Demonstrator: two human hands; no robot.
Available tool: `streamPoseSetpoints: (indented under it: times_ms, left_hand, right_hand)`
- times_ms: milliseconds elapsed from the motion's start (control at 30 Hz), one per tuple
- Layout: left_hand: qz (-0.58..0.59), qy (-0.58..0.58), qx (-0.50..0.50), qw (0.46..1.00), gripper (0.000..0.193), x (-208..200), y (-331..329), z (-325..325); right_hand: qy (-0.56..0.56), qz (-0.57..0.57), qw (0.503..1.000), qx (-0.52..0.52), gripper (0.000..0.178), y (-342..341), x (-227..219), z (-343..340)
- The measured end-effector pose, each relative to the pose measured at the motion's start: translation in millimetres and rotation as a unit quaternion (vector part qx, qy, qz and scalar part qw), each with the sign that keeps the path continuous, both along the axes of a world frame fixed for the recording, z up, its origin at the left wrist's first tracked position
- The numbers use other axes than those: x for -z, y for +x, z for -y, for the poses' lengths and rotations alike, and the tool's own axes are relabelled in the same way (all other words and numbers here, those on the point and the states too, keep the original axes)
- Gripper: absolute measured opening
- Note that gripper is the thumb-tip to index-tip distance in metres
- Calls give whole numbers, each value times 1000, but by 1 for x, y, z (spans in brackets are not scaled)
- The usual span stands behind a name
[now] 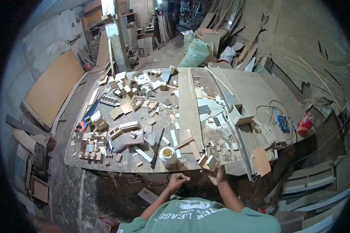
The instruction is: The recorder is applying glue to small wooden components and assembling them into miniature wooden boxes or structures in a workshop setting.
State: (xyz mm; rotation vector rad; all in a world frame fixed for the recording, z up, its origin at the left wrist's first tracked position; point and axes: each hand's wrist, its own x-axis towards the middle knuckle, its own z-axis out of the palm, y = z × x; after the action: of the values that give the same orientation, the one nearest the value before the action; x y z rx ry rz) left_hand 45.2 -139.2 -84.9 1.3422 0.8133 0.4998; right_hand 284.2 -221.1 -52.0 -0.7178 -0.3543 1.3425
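Wood piece (209,164) at the near edge of the tabletop (76,155)
Right hand (217,177), partly open, has hold of it, right of a white jar (167,158); left hand (177,182) curls loosely, its contents, if any, impossible to tell.

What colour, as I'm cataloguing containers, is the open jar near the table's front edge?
The jar is white; it shows best in the head view.

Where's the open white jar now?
In the head view, the white jar stands on the table by its near edge, just left of centre, beyond the left hand.
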Motion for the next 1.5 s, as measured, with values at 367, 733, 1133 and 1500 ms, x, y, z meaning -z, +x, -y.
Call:
streamPoseSetpoints:
  times_ms: [367,733,1133,1500]
  left_hand:
    - [4,-44,-138,989,21,8,-141,129]
    - [-140,17,-395,908,15,-8,-306,223]
    - [-96,-43,-589,801,32,33,-499,293]
    - [115,-112,-581,798,58,27,-714,246]
  right_hand:
    - [-5,-11,995,-95,66,-108,8,114]
    - [-128,-21,968,-213,64,-248,25,126]
    - [-97,-14,895,-435,61,-477,30,62]
    - [-35,-20,878,-477,66,-663,2,7]
